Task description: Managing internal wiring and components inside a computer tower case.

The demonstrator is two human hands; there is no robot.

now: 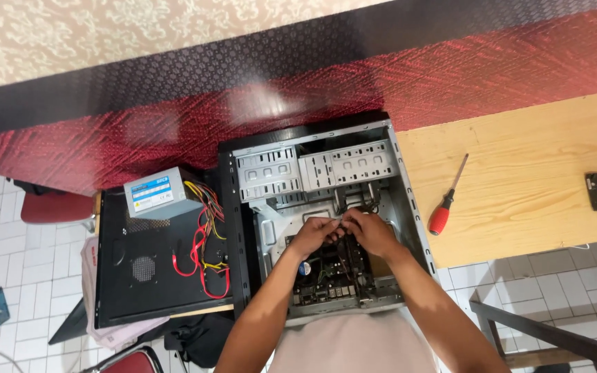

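Metal case: an open computer case [326,207] lies on its side on the wooden table [519,179], open face up, long axis running from the person toward the wall.
Left hand: the left hand [314,235] is inside the case above the circuit board [333,273], fingers pinched on something small; what it is cannot be made out.
Right hand: the right hand [371,231] meets the left, fingers curled on the same small part.
Step in hand: it looks like fine two-handed work on a cable or connector over the board; the next move likely calls for careful alignment, not force.
Nearby: a red-handled screwdriver [447,200] lies well apart on the table, tip toward the wall; a power supply [157,193] with loose wires [205,242] rests on a black panel [146,269].
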